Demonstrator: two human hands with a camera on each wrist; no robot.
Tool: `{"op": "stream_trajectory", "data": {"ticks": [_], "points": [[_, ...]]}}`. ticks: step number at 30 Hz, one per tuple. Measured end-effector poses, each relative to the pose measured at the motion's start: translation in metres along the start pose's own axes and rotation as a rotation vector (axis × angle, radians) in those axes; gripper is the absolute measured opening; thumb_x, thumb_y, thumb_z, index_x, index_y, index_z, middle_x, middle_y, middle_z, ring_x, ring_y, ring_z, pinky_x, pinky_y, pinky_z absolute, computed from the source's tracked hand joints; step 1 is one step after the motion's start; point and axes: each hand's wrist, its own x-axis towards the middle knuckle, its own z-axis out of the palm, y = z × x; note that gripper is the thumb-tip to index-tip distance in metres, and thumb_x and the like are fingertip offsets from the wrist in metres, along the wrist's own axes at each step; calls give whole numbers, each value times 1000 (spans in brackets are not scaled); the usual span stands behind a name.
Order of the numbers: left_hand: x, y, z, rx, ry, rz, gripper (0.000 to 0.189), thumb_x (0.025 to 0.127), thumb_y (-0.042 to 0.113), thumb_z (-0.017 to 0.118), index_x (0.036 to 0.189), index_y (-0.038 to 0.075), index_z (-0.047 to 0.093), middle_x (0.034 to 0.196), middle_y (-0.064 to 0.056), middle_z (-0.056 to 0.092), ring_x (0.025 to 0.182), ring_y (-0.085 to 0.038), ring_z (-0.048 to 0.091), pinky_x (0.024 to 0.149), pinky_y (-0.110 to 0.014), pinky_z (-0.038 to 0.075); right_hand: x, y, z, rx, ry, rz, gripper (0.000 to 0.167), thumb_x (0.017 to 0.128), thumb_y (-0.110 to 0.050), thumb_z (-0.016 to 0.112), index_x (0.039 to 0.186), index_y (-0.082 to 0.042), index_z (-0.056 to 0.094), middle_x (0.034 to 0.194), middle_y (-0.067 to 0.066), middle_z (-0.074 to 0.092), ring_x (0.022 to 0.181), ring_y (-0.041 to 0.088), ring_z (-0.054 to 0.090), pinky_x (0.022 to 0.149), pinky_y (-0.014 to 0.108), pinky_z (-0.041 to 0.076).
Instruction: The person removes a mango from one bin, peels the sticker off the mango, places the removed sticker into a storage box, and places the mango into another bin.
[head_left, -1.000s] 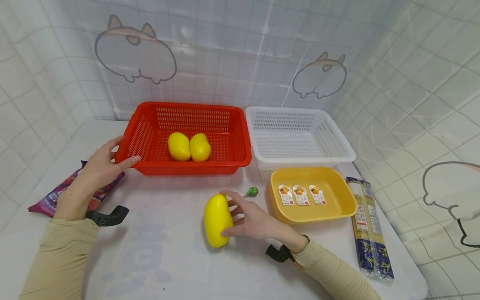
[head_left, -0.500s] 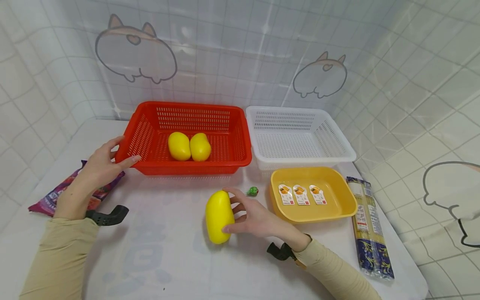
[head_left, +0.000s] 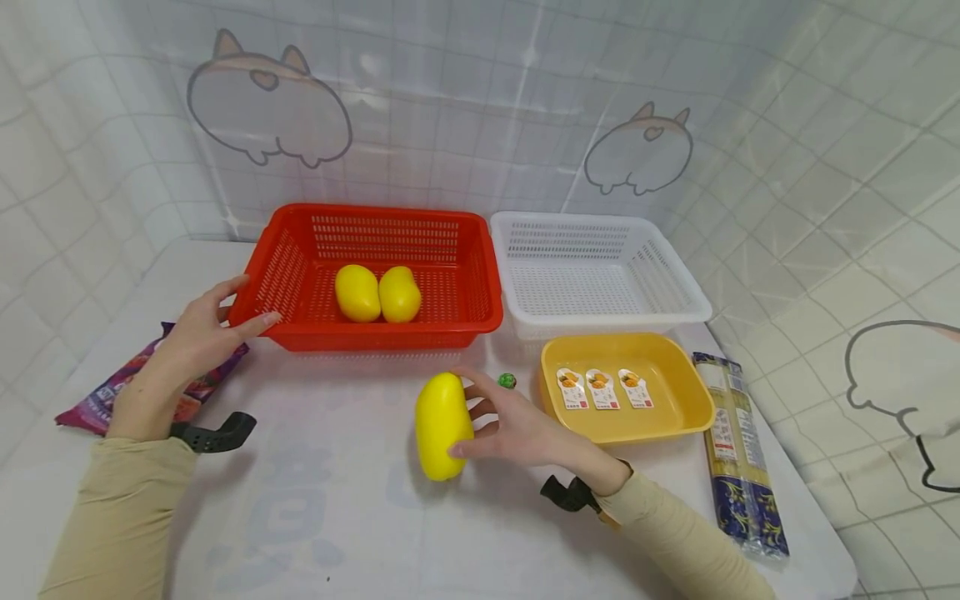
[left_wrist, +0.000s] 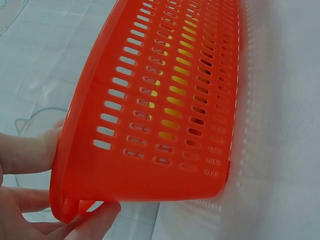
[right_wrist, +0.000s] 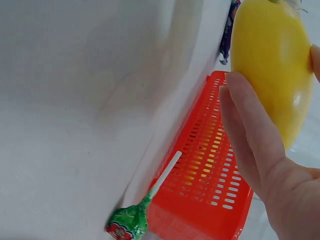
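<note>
My right hand (head_left: 517, 429) grips a yellow mango (head_left: 441, 425) from its right side, fingers at the top and thumb at the lower side. In the right wrist view the mango (right_wrist: 272, 60) is up off the white tabletop. With its thumb over the rim, my left hand (head_left: 202, 333) holds the near left corner of the red basket (head_left: 375, 336). The left wrist view shows fingers on both sides of the basket's rim (left_wrist: 67, 165). Two more mangoes, a left one (head_left: 357, 293) and a right one (head_left: 400, 294), lie side by side inside the basket.
A white basket (head_left: 607, 320) stands right of the red one. Before it is a yellow tub (head_left: 675, 400) with three stickers inside. A green-wrapped lollipop (head_left: 507, 381) lies behind my right hand. Noodle packs (head_left: 738, 450) lie far right, a purple snack bag (head_left: 112, 392) under my left forearm.
My right hand has lifted the mango and moved it slightly away from me and to the right. The left hand has stayed on the red basket's corner.
</note>
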Motion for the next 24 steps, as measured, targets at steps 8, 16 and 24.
{"op": "stream_trajectory", "data": {"ticks": [8,16,24], "points": [[0,-2,0,-11,-12,-7,100,95,59,54,161,12,-4,151,-38,28,130,-55,34,98,-69,43,0,-11,-2,-8,-7,13,89,83,-20,83,154,-33,29,127,3,55,109,22,61,86,27,58],[-1,-4,1,-15,-1,15,99,95,59,55,161,12,-4,148,-37,31,127,-54,37,95,-67,45,0,-20,-6,5,-22,-1,89,84,-19,82,153,-35,29,127,4,55,110,22,61,87,27,58],[1,-4,2,-18,1,23,96,98,54,54,160,11,-5,151,-38,28,130,-56,35,99,-68,43,2,-26,-15,17,-15,-20,88,84,-16,82,153,-32,30,128,1,52,112,25,59,87,31,59]]}}
